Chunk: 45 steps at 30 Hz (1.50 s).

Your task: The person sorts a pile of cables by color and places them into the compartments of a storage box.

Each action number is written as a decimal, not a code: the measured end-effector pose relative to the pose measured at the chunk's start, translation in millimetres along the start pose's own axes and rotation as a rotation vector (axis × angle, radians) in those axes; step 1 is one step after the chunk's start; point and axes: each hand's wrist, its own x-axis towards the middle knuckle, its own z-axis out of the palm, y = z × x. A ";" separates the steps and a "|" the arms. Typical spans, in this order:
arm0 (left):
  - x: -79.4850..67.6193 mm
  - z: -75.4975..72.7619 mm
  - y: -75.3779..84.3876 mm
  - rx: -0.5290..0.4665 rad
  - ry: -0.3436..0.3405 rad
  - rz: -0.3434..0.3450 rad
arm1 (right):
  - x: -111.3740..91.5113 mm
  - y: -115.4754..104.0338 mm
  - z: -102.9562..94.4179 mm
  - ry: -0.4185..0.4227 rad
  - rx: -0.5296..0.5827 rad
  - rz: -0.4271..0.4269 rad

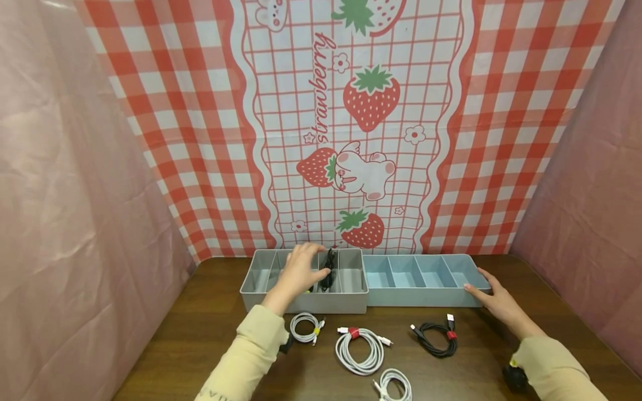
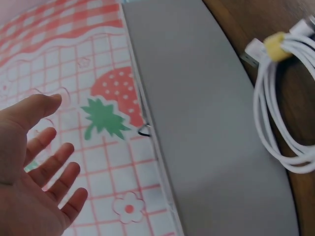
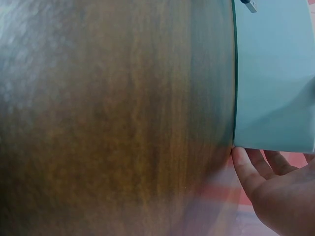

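Observation:
My left hand [image 1: 300,271] hovers over the grey divided box [image 1: 326,303], palm turned right, with fingers apart and holding nothing. A bundled black cable [image 1: 328,270] lies in a compartment beside the thumb; the hand hides part of the compartments left of it. In the left wrist view the fingers of my left hand [image 2: 42,172] are spread and loosely bent. At the right end of the light blue divided box [image 1: 421,297], my right hand [image 1: 501,305] touches the corner with thumb and fingers. The right wrist view shows my right hand's fingertips [image 3: 241,155] against the box's end wall.
On the wooden table [image 1: 175,334], before the boxes, lie coiled cables: a white one with a yellow tie [image 1: 317,331], a white one with a red tie [image 1: 354,333], a black one [image 1: 441,353] and another white one [image 1: 407,384]. A strawberry-print cloth [image 1: 371,103] hangs behind.

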 end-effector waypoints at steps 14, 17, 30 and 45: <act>-7.2 -7.6 27.5 0.006 0.012 0.058 | 1.6 2.3 0.8 0.002 0.012 0.014; -10.5 -10.9 34.5 -0.018 0.026 0.075 | 1.6 1.5 0.4 0.002 0.011 0.014; -23.1 -18.4 60.9 -0.057 0.070 0.143 | 0.8 -0.1 -0.6 0.005 -0.006 0.002; -41.2 -18.3 87.7 -0.128 0.089 0.202 | 1.0 1.0 0.3 0.010 0.011 0.007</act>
